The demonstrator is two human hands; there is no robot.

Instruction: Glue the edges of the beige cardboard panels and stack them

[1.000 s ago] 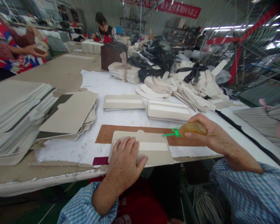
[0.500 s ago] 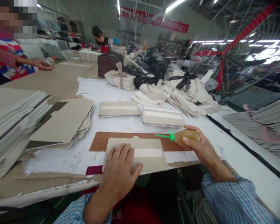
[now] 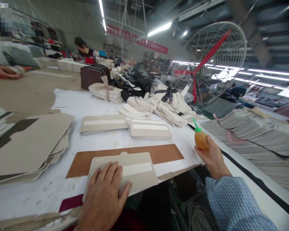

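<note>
My left hand lies flat with fingers spread on a beige card piece that carries a white strip. That piece rests on a brown board at the table's near edge. My right hand grips a small amber glue bottle with a green nozzle, held upright to the right of the brown board, over the white tabletop.
Two stacks of striped beige pieces sit beyond the board. Large grey card stacks lie at left, fanned sheets at right. Piles of white and black parts fill the middle. A big fan stands behind. Other people work far left.
My right hand has drawn the glue bottle away to the right and turned it upright, nozzle up. The view has tilted upward. My left hand stays on the beige piece.
</note>
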